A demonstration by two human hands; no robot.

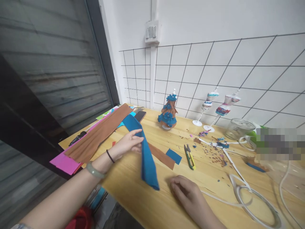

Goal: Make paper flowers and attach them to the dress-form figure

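My left hand (130, 143), with a black band and a pale bangle at its wrist, pinches a long folded strip of blue crepe paper (149, 165) between thumb and fingers. The strip's near end hangs just over the table, and its far end reaches towards a brown crepe paper strip (102, 135). Loosely curled, my right hand (187, 190) rests at the table's front with nothing visible in it. Beyond it lie yellow-green thread snips (190, 157), a small blue paper piece (173, 156) and a shorter brown strip (163, 156).
A small dress form (168, 114) in blue and brown paper stands by the wall grid. Two more dress forms (224, 106) stand farther right, near a clear jar (239, 127). Paper scraps (215, 156) and a white ribbon roll (258, 203) lie on the right. Pink paper (64, 162) overhangs the left edge.
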